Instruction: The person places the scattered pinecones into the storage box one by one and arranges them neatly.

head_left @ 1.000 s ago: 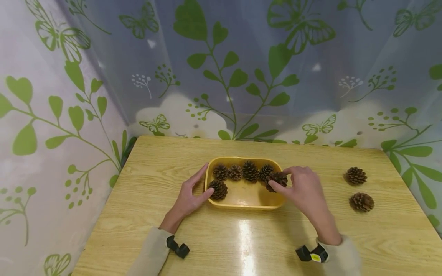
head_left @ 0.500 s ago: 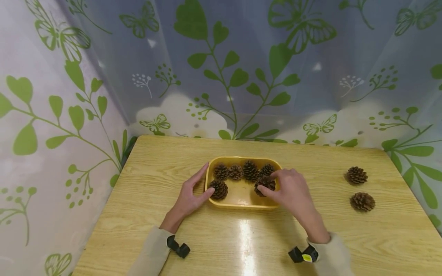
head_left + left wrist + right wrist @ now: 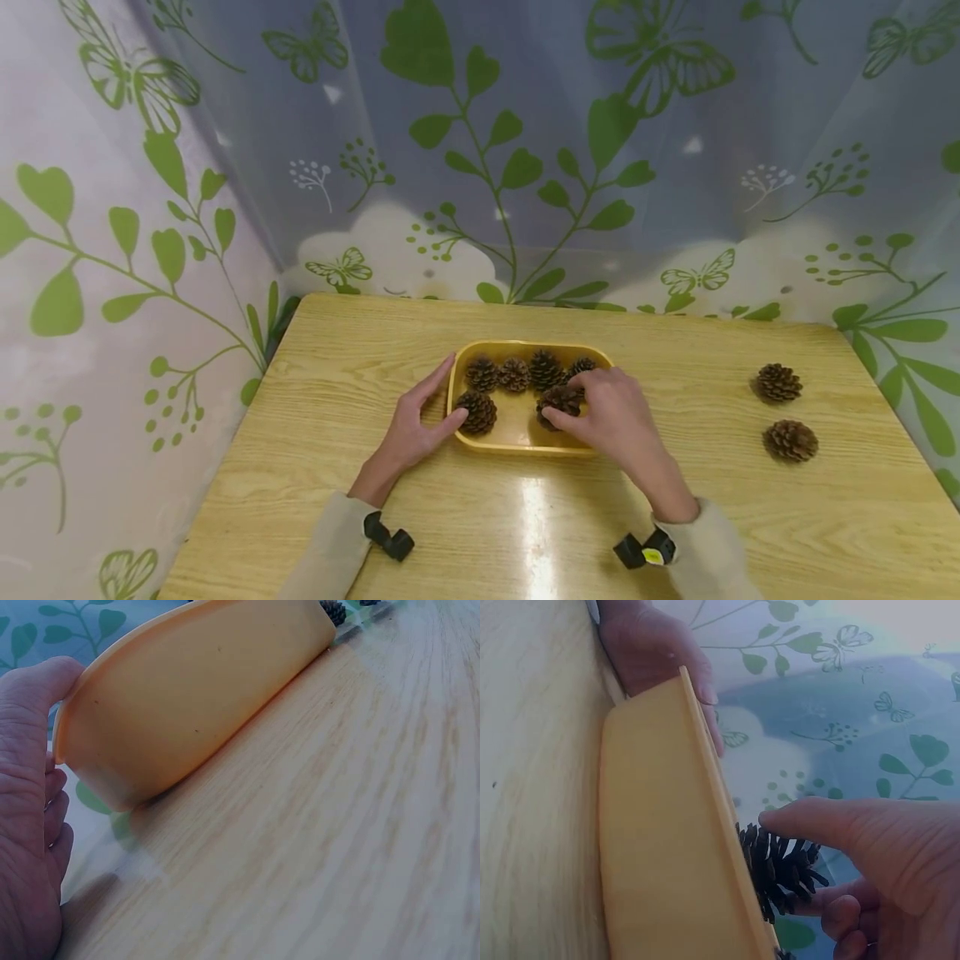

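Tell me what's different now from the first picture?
The right hand moved left, carrying a pine cone from the yellow tray's right end toward its middle. It is still holding it, so nothing was let go. The left hand stayed at the tray's left end, and the two pine cones on the table stayed put.

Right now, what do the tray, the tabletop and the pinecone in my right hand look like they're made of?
The tray looks like moulded plastic: smooth yellow walls, a soft sheen inside. The tabletop shows wood grain and a glossy light streak; solid wood or laminate, I can't tell. The pinecone in your right hand appears naturally woody: matte brown, separate scales.
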Action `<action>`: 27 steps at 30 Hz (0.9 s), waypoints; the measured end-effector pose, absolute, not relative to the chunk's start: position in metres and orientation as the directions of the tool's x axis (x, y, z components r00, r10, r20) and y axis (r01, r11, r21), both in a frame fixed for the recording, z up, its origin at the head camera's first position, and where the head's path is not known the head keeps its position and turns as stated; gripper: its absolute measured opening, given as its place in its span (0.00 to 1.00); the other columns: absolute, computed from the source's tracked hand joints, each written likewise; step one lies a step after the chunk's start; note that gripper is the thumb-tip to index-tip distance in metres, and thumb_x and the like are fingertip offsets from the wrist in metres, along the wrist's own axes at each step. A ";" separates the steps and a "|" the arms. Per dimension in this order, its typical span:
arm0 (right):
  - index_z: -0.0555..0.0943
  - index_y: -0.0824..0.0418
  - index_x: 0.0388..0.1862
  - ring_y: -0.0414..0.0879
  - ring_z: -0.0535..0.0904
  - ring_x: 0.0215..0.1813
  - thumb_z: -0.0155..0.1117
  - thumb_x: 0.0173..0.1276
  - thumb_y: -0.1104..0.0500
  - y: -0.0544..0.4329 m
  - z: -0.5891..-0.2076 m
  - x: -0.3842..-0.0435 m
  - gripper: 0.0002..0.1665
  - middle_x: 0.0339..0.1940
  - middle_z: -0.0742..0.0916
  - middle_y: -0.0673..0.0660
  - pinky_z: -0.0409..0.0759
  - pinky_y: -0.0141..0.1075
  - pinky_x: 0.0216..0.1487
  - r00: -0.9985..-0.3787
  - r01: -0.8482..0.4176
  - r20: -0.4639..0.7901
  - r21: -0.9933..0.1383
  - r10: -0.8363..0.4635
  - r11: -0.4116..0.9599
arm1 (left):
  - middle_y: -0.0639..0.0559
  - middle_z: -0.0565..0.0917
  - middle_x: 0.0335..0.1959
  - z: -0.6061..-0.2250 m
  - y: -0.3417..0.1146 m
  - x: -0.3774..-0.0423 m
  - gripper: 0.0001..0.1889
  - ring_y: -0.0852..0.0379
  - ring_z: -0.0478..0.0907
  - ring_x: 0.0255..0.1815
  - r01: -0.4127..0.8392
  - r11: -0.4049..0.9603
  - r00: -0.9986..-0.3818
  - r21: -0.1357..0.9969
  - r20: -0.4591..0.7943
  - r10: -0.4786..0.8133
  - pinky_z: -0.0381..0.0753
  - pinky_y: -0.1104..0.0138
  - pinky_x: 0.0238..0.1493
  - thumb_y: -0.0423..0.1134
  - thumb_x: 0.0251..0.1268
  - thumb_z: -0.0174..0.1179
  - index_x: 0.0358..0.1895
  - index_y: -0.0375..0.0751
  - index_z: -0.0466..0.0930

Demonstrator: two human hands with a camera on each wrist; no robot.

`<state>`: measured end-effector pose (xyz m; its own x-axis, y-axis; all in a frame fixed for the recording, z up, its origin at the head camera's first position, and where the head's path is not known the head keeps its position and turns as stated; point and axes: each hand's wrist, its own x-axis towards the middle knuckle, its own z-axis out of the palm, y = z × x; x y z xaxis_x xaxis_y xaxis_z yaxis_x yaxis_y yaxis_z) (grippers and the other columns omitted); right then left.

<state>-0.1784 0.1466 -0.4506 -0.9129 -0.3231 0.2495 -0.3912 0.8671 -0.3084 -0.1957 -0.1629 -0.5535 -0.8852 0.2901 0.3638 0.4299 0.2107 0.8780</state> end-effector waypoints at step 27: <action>0.90 0.62 0.46 0.56 0.82 0.45 0.81 0.58 0.37 0.105 -0.464 -0.184 0.31 0.42 0.91 0.55 0.81 0.53 0.53 -0.913 -0.407 0.121 -0.256 -0.389 0.877 | 0.32 0.64 0.79 -0.518 -0.159 -0.182 0.41 0.38 0.61 0.81 0.443 0.170 -0.874 0.880 0.382 0.301 0.61 0.62 0.81 0.27 0.66 0.66 0.80 0.28 0.59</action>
